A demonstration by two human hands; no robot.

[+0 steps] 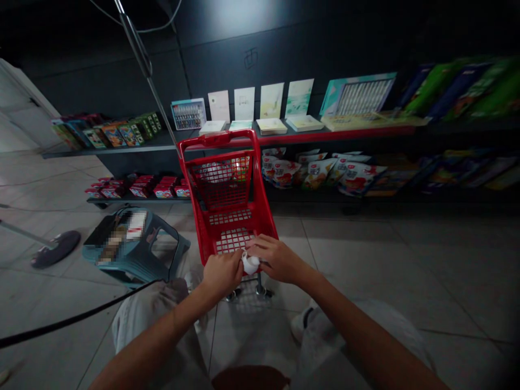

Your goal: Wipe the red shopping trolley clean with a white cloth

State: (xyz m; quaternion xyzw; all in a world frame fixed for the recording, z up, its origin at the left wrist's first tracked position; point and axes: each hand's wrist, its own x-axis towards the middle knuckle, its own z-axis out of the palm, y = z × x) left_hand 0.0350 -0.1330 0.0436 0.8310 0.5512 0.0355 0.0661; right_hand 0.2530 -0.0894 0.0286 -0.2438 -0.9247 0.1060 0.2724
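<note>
Together, left hand (221, 273) and right hand (276, 259) pinch a small white cloth (250, 264) against the red lattice cart (227, 200).

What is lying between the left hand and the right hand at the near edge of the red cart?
In the head view, a small white object sits between the left hand and the right hand, both touching it, at the red cart.

Cart (227, 189): red, grid-patterned mesh. Stool (136, 246): teal. Small object (249, 264) between hands: white. Floor (406, 271): pale grey tiles. Upper shelf edge (345, 134): red.
</note>
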